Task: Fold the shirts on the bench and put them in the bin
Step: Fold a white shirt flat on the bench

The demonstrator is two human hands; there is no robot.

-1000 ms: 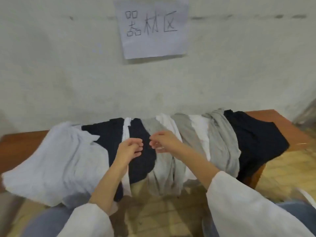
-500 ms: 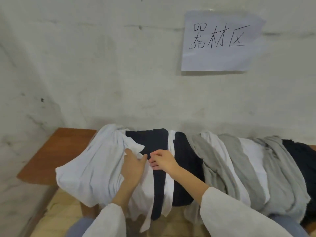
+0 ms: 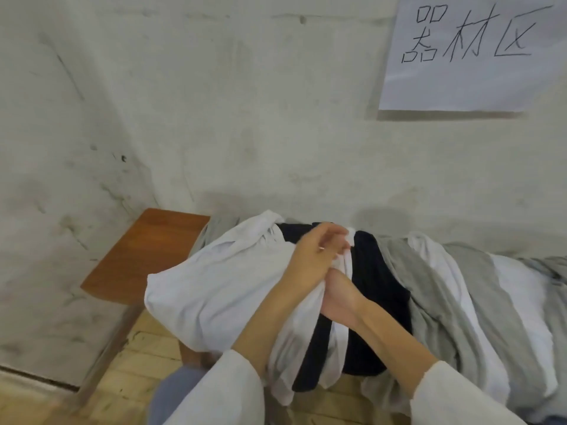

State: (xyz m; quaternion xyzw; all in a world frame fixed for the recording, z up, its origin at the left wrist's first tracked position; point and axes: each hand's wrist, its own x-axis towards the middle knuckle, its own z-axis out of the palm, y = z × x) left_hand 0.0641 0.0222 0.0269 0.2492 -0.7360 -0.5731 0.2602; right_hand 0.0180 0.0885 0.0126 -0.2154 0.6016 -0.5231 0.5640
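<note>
Change since half a second ago: your left hand (image 3: 316, 256) lay flat on the white shirt (image 3: 214, 289). It has now moved up toward the wall side of the pile and curled. Your right hand (image 3: 337, 297) has dropped lower and now sits partly under the left.
View shift: the paper sign (image 3: 472, 53) has slid to the upper right corner, and more of the bare end of the bench (image 3: 147, 256) shows.
Left grip: your fingers and thumb pinch a narrow white band of the shirt near the far edge of the pile.
Right grip: your palm presses against a fold of the white shirt. Its fingers are hidden by cloth and by your left hand, so you cannot tell whether it holds anything.
White shirt: soft, thin and rumpled, it is bunched at the left end of the row and hangs over the front of the bench.
Black shirt (image 3: 377, 271): dark matte knit just right of your hands, with a white strip lying across it.
Grey shirt (image 3: 429, 286): heathered and draped in long folds, it overlaps the black shirt's right side.
Bench surface: smooth reddish-brown wood with a squared corner.
Wall (image 3: 214, 118): rough, scuffed pale plaster.
Floor (image 3: 147, 348): pale boards under the bench.
Sleeve (image 3: 227, 394): loose white cloth on your left forearm.
</note>
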